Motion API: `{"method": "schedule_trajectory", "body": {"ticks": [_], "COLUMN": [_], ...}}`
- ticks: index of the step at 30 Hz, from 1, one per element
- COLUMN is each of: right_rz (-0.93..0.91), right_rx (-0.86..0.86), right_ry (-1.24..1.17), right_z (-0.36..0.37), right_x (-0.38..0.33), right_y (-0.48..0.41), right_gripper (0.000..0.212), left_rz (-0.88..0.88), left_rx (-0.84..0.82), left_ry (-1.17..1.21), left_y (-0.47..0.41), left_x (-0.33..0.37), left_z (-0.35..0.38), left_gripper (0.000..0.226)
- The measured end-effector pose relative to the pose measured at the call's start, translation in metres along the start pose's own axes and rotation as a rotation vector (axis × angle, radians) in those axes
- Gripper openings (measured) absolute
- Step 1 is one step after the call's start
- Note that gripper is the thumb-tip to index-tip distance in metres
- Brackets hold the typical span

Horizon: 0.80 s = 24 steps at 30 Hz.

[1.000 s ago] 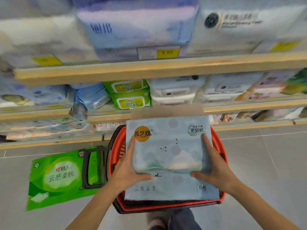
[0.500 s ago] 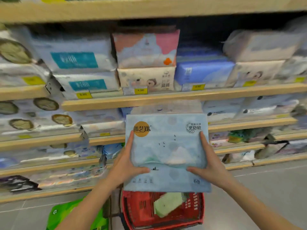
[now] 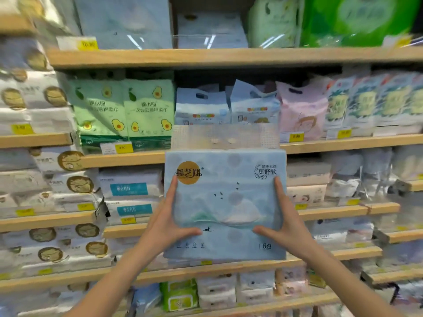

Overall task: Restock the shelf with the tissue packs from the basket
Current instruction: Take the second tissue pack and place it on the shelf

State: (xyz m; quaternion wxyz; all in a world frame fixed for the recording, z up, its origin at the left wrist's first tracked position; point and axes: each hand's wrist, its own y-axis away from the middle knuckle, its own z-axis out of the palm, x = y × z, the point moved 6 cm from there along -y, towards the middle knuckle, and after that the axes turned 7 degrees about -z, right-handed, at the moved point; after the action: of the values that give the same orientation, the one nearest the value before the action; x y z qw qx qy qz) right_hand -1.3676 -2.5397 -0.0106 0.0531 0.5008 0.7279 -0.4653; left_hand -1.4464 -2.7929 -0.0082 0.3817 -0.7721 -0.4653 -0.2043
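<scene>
Head view: the outer parts of the picture are smeared, so most packs at the left and right edges cannot be read, and both forearms are cut off by the bottom edge. The pale blue tissue pack (image 3: 225, 202) hides the middle stretch of the wooden shelves (image 3: 229, 57) behind it; its clear top flap is hard to make out.

The shelves are stocked full: green avocado-print packs (image 3: 124, 110) stand on the board left of the held pack's top edge, a pink pack (image 3: 302, 110) to its right.

The held pack carries a gold disc with Chinese characters, "更舒软" at its upper right corner and "6包" near its lower right corner.

It is upright in the air in front of the shelves, clamped by its side edges: the left hand (image 3: 169, 223) and right hand (image 3: 282, 223) each press a thumb across the front, the other fingers hidden behind.
</scene>
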Motion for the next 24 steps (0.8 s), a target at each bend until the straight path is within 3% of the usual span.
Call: {"method": "schedule_trajectory", "body": {"ticks": [14,24], "right_rz": [-0.31,-0.457], "right_rx": [0.156,0.256], "right_ry": [0.07,0.119], "right_z": [-0.184,-0.215], "right_x": [-0.011,-0.039], "right_y": [-0.068,-0.148], "right_gripper": [0.109,0.114], "left_rz": [0.212,0.297], "left_rx": [0.264,0.459], "left_ry": [0.006,-0.073], "left_y": [-0.059,-0.093], "left_x": [0.188,0.237], "left_z": [-0.01,-0.07], "left_gripper": [0.133,0.129]}}
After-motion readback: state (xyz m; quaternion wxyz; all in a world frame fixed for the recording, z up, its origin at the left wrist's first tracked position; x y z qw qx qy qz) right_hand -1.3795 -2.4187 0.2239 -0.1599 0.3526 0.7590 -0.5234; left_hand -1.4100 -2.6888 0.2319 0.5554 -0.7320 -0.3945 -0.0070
